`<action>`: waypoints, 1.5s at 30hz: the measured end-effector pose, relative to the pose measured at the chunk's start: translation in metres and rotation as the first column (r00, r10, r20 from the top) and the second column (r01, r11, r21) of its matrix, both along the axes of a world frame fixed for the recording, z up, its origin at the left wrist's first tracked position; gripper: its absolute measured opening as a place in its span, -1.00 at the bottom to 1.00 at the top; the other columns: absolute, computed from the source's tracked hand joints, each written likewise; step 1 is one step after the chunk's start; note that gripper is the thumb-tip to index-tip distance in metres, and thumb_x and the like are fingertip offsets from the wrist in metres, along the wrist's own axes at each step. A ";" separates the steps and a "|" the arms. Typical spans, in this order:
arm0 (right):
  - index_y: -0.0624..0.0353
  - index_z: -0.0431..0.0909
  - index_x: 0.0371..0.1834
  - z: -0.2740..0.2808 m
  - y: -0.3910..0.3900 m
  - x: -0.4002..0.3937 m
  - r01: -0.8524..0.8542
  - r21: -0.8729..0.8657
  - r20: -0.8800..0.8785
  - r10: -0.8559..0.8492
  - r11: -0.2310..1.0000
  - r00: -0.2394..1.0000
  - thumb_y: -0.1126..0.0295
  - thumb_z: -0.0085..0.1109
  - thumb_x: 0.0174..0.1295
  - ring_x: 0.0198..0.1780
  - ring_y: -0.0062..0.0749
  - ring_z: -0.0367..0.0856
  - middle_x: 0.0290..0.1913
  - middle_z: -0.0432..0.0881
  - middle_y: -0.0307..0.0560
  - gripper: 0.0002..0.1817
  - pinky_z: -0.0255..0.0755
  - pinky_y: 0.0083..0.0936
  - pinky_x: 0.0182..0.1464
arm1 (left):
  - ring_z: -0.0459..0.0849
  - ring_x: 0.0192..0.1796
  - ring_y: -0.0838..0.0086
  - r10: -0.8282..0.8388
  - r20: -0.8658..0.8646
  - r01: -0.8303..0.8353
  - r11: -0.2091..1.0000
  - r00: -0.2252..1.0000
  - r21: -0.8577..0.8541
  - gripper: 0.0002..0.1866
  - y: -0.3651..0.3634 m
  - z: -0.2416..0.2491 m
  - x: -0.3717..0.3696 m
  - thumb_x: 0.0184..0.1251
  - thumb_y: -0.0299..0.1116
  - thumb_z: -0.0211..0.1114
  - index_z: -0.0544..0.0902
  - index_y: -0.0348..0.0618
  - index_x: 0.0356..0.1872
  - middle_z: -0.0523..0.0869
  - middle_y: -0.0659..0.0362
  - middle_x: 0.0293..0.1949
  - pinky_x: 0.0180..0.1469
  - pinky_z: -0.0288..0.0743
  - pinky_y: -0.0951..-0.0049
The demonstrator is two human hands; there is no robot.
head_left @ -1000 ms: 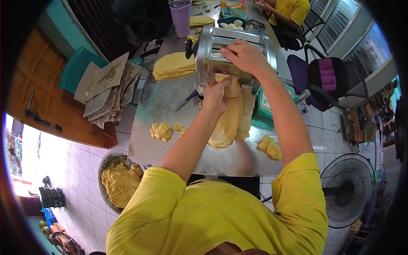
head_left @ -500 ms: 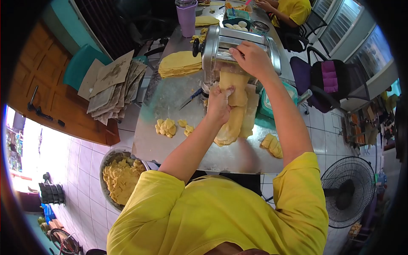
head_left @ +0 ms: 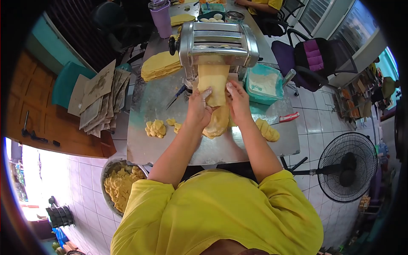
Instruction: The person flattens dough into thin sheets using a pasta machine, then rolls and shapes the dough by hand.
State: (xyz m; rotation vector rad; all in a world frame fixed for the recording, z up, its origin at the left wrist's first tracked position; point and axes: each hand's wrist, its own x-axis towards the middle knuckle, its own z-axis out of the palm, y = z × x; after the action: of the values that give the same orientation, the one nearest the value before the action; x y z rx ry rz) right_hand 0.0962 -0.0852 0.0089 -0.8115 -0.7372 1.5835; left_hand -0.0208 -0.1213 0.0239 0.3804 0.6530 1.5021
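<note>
Left grip pinches 1 dough sheet hanging from the roller machine — right grip by the sheet's edge, hold unclear.

"Can you read any words or numbers?"
"None, anywhere."
"A brand on the machine, perhaps?"
"No lettering I can make out on its metal."
"And the tin?"
"Too small to tell what its side bears."
"The tumbler?"
"Nothing legible there."
"The red tool has pale marks."
"Yes, but I cannot tell whether they are letters."
"The cardboard?"
"No print that I can read."
"The teal tub?"
"Nothing readable on its side."
"The fan and the shirt?"
"No legible label on either."
</note>
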 end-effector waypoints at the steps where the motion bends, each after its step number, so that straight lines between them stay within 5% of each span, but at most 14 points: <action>1: 0.34 0.40 0.05 0.007 -0.004 0.003 -0.106 -0.078 -0.109 0.097 0.991 0.989 0.39 0.08 0.28 -0.16 -0.51 0.56 -0.12 0.56 -0.14 -0.67 0.45 -0.56 -0.06 | 0.65 -0.03 0.26 0.002 -0.002 -0.002 1.000 1.000 0.003 -0.69 -0.003 -0.001 0.000 0.36 -0.46 0.05 0.39 -0.25 0.10 0.59 0.03 0.01 0.01 0.60 0.18; 5: 0.31 0.42 -0.02 0.001 -0.001 0.008 -0.249 -0.168 -0.247 0.204 0.954 0.947 0.46 0.12 0.22 -0.18 -0.49 0.58 -0.17 0.58 -0.16 -0.71 0.46 -0.55 -0.09 | 0.67 -0.07 0.29 0.028 -0.155 -0.034 0.999 0.987 -0.038 -0.73 -0.017 -0.003 0.002 0.37 -0.43 0.06 0.42 -0.26 0.05 0.61 0.05 -0.04 -0.05 0.63 0.21; 10: 0.28 0.46 -0.16 -0.015 -0.014 0.008 -0.074 0.038 0.179 0.066 0.997 0.982 0.57 0.19 0.10 -0.26 -0.56 0.54 -0.27 0.58 -0.17 -0.76 0.42 -0.62 -0.18 | 0.67 -0.10 0.34 0.029 -0.371 -0.070 0.993 0.928 -0.099 -0.77 -0.024 -0.023 -0.005 0.40 -0.41 0.03 0.44 -0.28 0.00 0.62 0.06 -0.09 -0.12 0.66 0.22; 11: 0.28 0.46 -0.16 -0.018 -0.017 0.008 -0.068 0.035 0.177 0.061 0.997 0.982 0.57 0.19 0.10 -0.26 -0.56 0.54 -0.27 0.58 -0.17 -0.76 0.42 -0.62 -0.18 | 0.66 -0.13 0.42 0.064 -0.420 -0.104 0.992 0.905 -0.075 -0.78 -0.026 -0.030 -0.005 0.39 -0.45 0.03 0.47 -0.31 -0.02 0.64 0.07 -0.12 -0.17 0.62 0.37; 15: 0.32 0.44 -0.08 -0.034 -0.031 0.008 -0.065 0.113 0.385 0.016 0.992 0.923 0.55 0.19 0.10 -0.28 -0.58 0.53 -0.28 0.58 -0.15 -0.70 0.40 -0.66 -0.20 | 0.62 -0.16 0.53 0.192 -0.577 -0.182 0.980 0.794 0.076 -0.68 -0.032 -0.058 -0.002 0.35 -0.57 0.01 0.41 -0.38 0.12 0.65 0.07 -0.12 -0.19 0.52 0.58; 21: 0.28 0.25 0.17 -0.043 -0.055 0.013 -0.126 0.144 0.552 0.026 0.981 0.833 0.59 0.15 0.11 -0.29 -0.56 0.57 -0.26 0.60 -0.07 -0.48 0.44 -0.64 -0.23 | 0.62 -0.11 0.48 0.150 -0.711 -0.138 0.988 0.687 0.075 -0.43 -0.060 -0.059 -0.001 0.34 -0.64 -0.06 0.13 -0.20 0.38 0.57 0.00 0.02 -0.09 0.53 0.51; 26: 0.29 0.19 0.27 -0.059 -0.062 0.016 -0.050 0.320 0.603 -0.163 0.946 0.781 0.55 0.17 0.12 -0.29 -0.44 0.59 -0.24 0.61 0.01 -0.38 0.44 -0.53 -0.28 | 0.64 -0.34 0.51 0.011 -0.832 -0.057 0.998 0.555 -0.025 -0.48 -0.070 -0.053 -0.005 0.31 -0.57 0.04 0.28 -0.11 0.32 0.65 0.01 -0.18 -0.30 0.54 0.54; 30: 0.24 0.37 0.16 -0.032 -0.066 0.044 -0.228 0.209 0.864 -0.071 0.951 0.499 0.44 0.22 0.09 -0.37 -0.30 0.59 -0.30 0.58 0.00 -0.49 0.45 -0.46 -0.28 | 0.62 -0.49 0.47 -0.039 -0.950 -0.003 0.999 0.311 -0.042 -0.57 -0.072 -0.062 -0.013 0.27 -0.46 0.15 0.48 -0.10 0.19 0.68 0.00 -0.41 -0.34 0.53 0.48; 31: 0.22 0.42 0.11 -0.035 -0.062 0.054 -0.220 0.377 0.867 -0.259 0.900 0.426 0.42 0.23 0.08 -0.34 -0.25 0.58 -0.31 0.57 0.00 -0.52 0.46 -0.44 -0.27 | 0.61 -0.50 0.43 -0.025 -0.998 0.005 1.000 0.063 -0.025 -0.60 -0.071 -0.067 -0.020 0.25 -0.42 0.17 0.52 -0.12 0.14 0.68 0.01 -0.44 -0.36 0.51 0.45; 34: 0.14 0.53 -0.01 -0.033 -0.053 0.092 -0.250 0.545 0.838 -0.530 0.801 0.128 0.33 0.28 0.02 -0.11 -0.18 0.52 -0.19 0.55 -0.03 -0.58 0.43 -0.30 -0.12 | 0.59 -0.51 0.44 -0.013 -0.997 0.045 0.999 0.080 -0.009 -0.61 -0.076 -0.077 -0.030 0.23 -0.38 0.20 0.54 -0.15 0.10 0.68 0.04 -0.46 -0.37 0.49 0.44; 36: 0.13 0.52 -0.03 -0.015 -0.057 0.120 -0.431 0.216 0.918 -0.333 0.876 -0.216 0.24 0.28 -0.01 0.08 -0.08 0.40 -0.03 0.47 0.00 -0.56 0.33 -0.10 0.00 | 0.54 -0.52 0.55 -0.051 -0.983 0.025 0.999 0.178 -0.047 -0.66 -0.075 -0.092 -0.040 0.27 -0.40 0.18 0.56 -0.20 0.06 0.64 0.14 -0.51 -0.41 0.45 0.53; 38: -0.01 0.51 -0.01 -0.023 -0.062 0.137 -0.442 0.085 0.888 -0.269 0.893 -0.373 0.23 0.32 -0.06 0.11 -0.11 0.38 0.00 0.46 -0.08 -0.53 0.30 -0.12 0.03 | 0.46 -0.53 0.66 -0.048 -0.957 -0.012 0.998 0.287 -0.054 -0.72 -0.087 -0.052 -0.022 0.31 -0.45 0.15 0.58 -0.24 0.02 0.57 0.24 -0.53 -0.45 0.38 0.61; 44: -0.01 0.53 -0.05 -0.043 -0.052 0.142 -0.448 0.171 0.957 -0.255 0.878 -0.135 0.24 0.30 -0.05 0.10 -0.25 0.45 -0.05 0.55 -0.14 -0.57 0.29 -0.15 0.07 | 0.36 -0.53 0.73 0.141 -0.953 -0.008 0.990 0.267 0.144 -0.76 -0.083 -0.046 -0.010 0.32 -0.50 0.13 0.59 -0.29 -0.02 0.48 0.31 -0.55 -0.49 0.28 0.66; 45: 0.02 0.54 -0.08 -0.048 -0.049 0.143 -0.349 0.268 0.961 -0.277 0.898 0.026 0.22 0.30 -0.04 0.03 -0.22 0.50 -0.11 0.58 -0.10 -0.59 0.31 -0.16 0.05 | 0.36 -0.53 0.73 0.140 -0.954 -0.005 0.990 0.263 0.144 -0.76 -0.082 -0.047 -0.007 0.32 -0.50 0.13 0.59 -0.29 -0.02 0.48 0.31 -0.55 -0.49 0.28 0.66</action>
State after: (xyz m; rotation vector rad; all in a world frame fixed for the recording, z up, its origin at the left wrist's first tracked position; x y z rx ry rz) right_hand 0.2388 -0.1347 -0.0390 -1.5676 -2.1264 0.4477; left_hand -0.0274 -0.2029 -0.0229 1.4779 1.5910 1.2453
